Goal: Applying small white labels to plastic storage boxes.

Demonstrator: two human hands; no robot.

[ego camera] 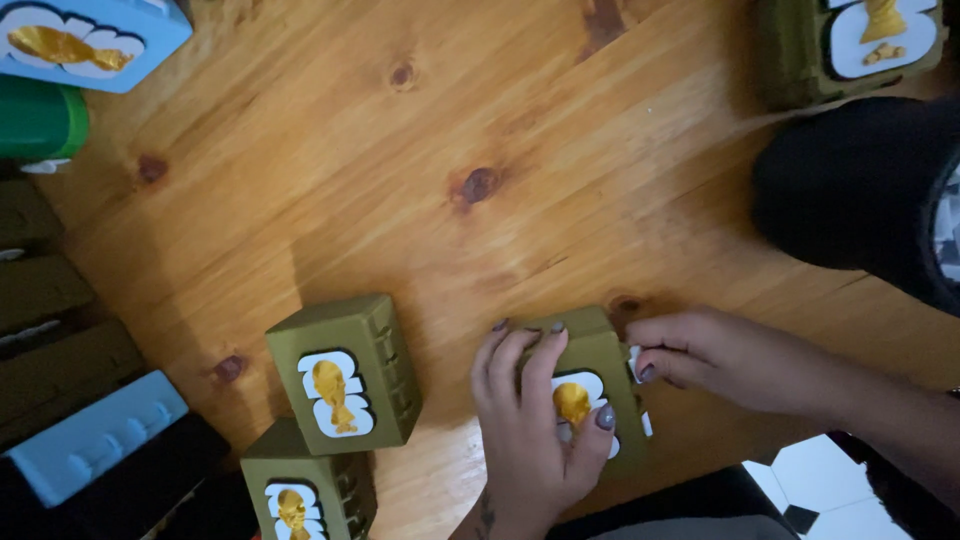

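My left hand grips an olive-green box with a white plate and gold figure on its face, near the table's front edge. Its fingers curl over the top and the thumb presses the face. My right hand pinches a small white piece at the box's right side. Two more olive boxes of the same kind stand to the left, one upright and one lower at the frame's bottom.
The wooden table has dark knots. A light blue box lies top left beside a green object. Another olive box sits top right. A dark round object lies at right. A blue part and dark boxes line the left edge.
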